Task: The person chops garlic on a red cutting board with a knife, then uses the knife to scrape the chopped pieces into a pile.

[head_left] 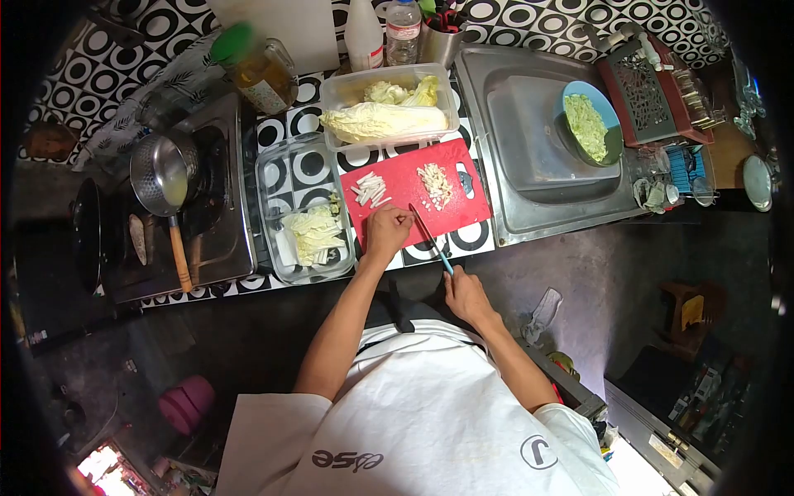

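Note:
My right hand [467, 296] grips a kitchen knife [447, 263] by its light-blue handle, the blade reaching up and left over the red cutting board [399, 169]. Curled on the board's front edge, my left hand [389, 234] has its fingers pinched close to the knife tip; whatever lies under them is too small to make out. Just above that hand is a small heap of white strips [370, 189], apparently cabbage stalk. Finely chopped pale pieces [435, 186] are piled on the right part of the board.
Behind the board, a clear plastic container [332, 87] holds napa cabbage [385, 122]. Cut leaves [316, 236] lie in another clear container [266, 194] at left. A saucepan [157, 178] sits on the stove. Beyond the sink's rim [495, 190], a blue bowl [608, 107] holds shredded greens [585, 126].

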The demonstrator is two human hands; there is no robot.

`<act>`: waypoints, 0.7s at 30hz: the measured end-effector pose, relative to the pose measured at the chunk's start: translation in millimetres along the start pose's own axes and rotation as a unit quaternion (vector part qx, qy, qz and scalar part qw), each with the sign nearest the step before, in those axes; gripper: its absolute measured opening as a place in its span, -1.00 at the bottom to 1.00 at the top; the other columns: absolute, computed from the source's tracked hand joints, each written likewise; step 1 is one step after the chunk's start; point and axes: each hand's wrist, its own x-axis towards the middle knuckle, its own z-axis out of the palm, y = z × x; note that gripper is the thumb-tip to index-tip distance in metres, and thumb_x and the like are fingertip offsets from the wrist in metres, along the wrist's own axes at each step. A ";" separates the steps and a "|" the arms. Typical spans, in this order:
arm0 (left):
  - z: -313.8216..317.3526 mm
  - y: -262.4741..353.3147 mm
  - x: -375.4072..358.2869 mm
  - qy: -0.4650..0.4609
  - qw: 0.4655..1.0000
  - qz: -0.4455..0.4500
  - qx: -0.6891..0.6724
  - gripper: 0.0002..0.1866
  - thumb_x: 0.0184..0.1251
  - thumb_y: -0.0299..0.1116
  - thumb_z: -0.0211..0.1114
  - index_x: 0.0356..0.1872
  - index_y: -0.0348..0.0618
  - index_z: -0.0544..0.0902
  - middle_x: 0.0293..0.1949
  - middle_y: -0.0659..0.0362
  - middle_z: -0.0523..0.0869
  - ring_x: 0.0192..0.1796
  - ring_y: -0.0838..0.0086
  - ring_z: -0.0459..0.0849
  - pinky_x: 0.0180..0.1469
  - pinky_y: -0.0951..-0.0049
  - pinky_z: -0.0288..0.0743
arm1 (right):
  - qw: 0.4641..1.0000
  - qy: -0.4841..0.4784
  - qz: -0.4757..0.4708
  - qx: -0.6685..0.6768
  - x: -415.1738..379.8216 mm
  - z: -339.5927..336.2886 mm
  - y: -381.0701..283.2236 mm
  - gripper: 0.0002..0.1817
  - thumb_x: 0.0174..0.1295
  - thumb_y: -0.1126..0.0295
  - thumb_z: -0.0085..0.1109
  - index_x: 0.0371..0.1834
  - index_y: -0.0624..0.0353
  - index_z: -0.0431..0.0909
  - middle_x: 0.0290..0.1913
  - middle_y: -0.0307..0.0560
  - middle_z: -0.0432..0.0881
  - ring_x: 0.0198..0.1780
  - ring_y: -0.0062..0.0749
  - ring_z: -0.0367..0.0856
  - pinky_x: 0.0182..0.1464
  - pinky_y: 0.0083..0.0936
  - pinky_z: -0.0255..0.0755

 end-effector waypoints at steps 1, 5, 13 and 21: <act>-0.1 0.1 -0.3 -0.001 1.000 0.000 0.000 -0.88 -0.05 -0.46 0.35 -0.42 -0.20 0.72 -0.51 0.11 0.63 -0.50 0.38 0.60 -0.41 0.45 0.44 | 1.000 -0.004 0.005 -0.008 2.4 0.6 -1.1 -0.69 0.34 0.25 -0.13 -0.29 0.37 0.38 -0.45 0.44 0.54 -0.30 0.39 0.52 -0.21 0.09 0.40; 2.0 2.7 -0.1 -0.002 1.000 -0.003 0.000 -0.87 -0.04 -0.47 0.35 -0.40 -0.22 0.72 -0.50 0.10 0.64 -0.50 0.42 0.59 -0.40 0.47 0.43 | 1.000 0.009 -0.006 -0.016 14.8 6.5 2.3 -0.68 0.33 0.25 -0.13 -0.29 0.37 0.38 -0.43 0.45 0.54 -0.29 0.39 0.52 -0.20 0.09 0.40; 0.2 2.5 -1.0 -0.002 1.000 -0.016 -0.003 -0.87 0.00 -0.45 0.35 -0.39 -0.23 0.72 -0.51 0.09 0.64 -0.51 0.47 0.57 -0.42 0.50 0.41 | 1.000 0.005 0.009 -0.022 3.4 -0.3 2.7 -0.69 0.33 0.26 -0.13 -0.28 0.38 0.38 -0.43 0.45 0.54 -0.29 0.39 0.52 -0.19 0.10 0.38; -2.7 5.5 -4.1 -0.012 1.000 -0.008 0.014 -0.85 0.01 -0.46 0.32 -0.35 -0.22 0.72 -0.48 0.12 0.64 -0.49 0.50 0.57 -0.39 0.54 0.42 | 0.999 0.030 0.025 -0.005 1.0 -12.6 -5.6 -0.70 0.33 0.26 -0.12 -0.26 0.36 0.38 -0.45 0.43 0.54 -0.31 0.38 0.52 -0.22 0.09 0.38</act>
